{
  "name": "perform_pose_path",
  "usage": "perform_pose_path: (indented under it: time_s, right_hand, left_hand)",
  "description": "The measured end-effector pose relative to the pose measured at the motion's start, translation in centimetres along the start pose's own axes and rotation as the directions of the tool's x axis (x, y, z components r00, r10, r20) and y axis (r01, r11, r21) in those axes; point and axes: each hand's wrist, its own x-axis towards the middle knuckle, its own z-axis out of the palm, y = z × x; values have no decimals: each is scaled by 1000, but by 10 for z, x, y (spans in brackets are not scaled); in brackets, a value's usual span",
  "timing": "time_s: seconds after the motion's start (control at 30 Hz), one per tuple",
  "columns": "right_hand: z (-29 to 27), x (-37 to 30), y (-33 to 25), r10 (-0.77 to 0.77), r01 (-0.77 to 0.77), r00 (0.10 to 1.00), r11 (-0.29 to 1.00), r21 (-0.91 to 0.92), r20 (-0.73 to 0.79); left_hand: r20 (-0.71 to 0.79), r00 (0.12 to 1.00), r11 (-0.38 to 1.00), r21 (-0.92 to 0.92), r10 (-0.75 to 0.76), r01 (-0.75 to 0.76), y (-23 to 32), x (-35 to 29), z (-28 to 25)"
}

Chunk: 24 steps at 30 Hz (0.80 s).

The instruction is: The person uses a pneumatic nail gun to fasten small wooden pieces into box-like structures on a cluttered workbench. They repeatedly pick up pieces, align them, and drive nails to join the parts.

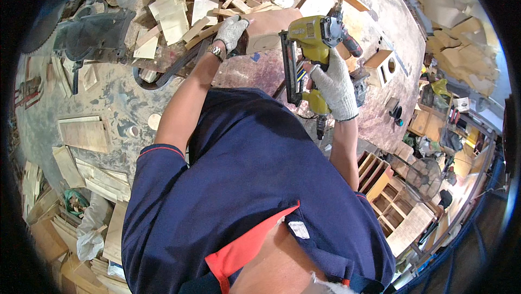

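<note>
My right hand [336,85], in a white knit glove, is wrapped round the grip of a yellow pneumatic nail gun [309,36]. The tool's long black magazine hangs along its left side, and a hose fitting shows at the lower end of the grip. Under and left of the tool's nose, a reddish-brown wooden board or box [271,23] lies on the workbench. My left hand [232,32], gloved too with the fingertips bare, closes over its left end. How far those fingers reach round the wood is hidden.
Wood offcuts [171,14] are heaped behind my left hand. A small wooden box with a round hole [381,66] stands on the workbench [380,126] to the right, near a power drill [350,42]. Planks [84,134] lie on the floor at left; a compartmented wooden rack [393,202] stands lower right.
</note>
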Motion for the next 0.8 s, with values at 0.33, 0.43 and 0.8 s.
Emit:
perform_pose_path:
  time_s: [0.33,0.43,0.8]
  right_hand:
    - [22,-8,11,4,3,997,995,-95,74]
    - [23,-11,12,-16,22,998,995,-95,62]
    - [21,-20,17,19,-18,999,999,-33,35]
  left_hand:
    - [107,991,997,-20,77,-76,55,-56,-19]
    - [256,948,962,143,190,-232,52,-54,-33]
    - [353,876,758,454,329,-467,53,-54,-37]
